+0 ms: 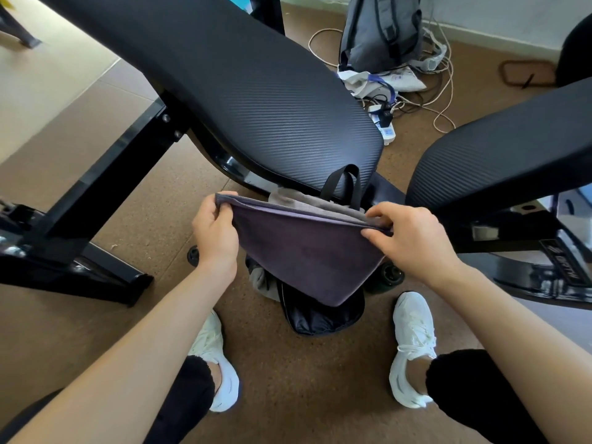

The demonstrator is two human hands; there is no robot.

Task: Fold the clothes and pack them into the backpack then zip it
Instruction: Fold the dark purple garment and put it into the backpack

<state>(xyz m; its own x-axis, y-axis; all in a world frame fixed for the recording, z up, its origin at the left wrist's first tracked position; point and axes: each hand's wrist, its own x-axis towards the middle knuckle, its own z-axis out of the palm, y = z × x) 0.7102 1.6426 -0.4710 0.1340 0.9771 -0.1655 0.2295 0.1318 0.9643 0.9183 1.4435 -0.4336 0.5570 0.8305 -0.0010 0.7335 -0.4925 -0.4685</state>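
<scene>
A folded dark purple garment [304, 254] hangs between my hands over the floor. My left hand [214, 229] pinches its top left corner and my right hand [410, 238] pinches its top right edge. Below and behind it stands a grey backpack [307, 200] with a black carry loop [342, 184], leaning against the bench. Its black open pocket or lining [320, 315] shows under the garment's lower edge. The garment hides most of the backpack's opening.
Two black padded gym benches [256, 91] [499, 155] flank the backpack, with black steel frame legs [96, 200] at left. A second grey backpack [381, 30], white bags, cables and a power strip [384, 123] lie at the back. My white shoes [413, 341] rest on the cork floor.
</scene>
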